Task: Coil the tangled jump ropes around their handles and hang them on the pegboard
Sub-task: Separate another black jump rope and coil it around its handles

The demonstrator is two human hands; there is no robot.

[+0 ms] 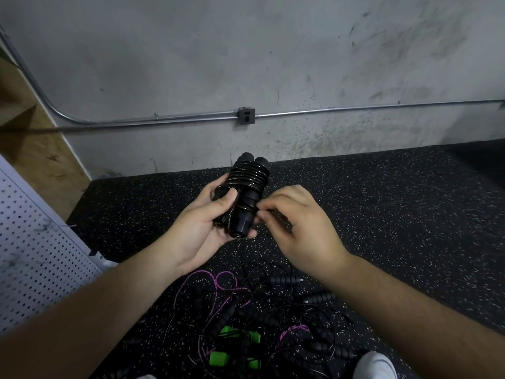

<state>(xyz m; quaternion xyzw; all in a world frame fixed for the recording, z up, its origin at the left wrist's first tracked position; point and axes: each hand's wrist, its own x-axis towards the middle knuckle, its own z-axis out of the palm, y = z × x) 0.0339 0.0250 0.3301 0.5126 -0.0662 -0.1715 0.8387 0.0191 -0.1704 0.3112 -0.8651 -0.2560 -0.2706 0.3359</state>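
Observation:
A black jump rope (247, 184) sits in my left hand (199, 228), its two handles held side by side with the cord wound in tight coils around their upper half. My right hand (297, 228) is just to the right of the handles, thumb and fingertips pinched together against the cord at the bundle's side. On the floor below my arms lies a tangle of more ropes (273, 315): black handles, thin black and purple cords, and green handles (218, 358). A white pegboard (32, 255) leans at the left edge.
Black speckled rubber flooring (396, 214) runs to a grey concrete wall (246, 50) with a metal conduit and an outlet box (246, 116). A wooden panel (35, 143) stands at the far left. A white shoe (375, 366) shows at the bottom right.

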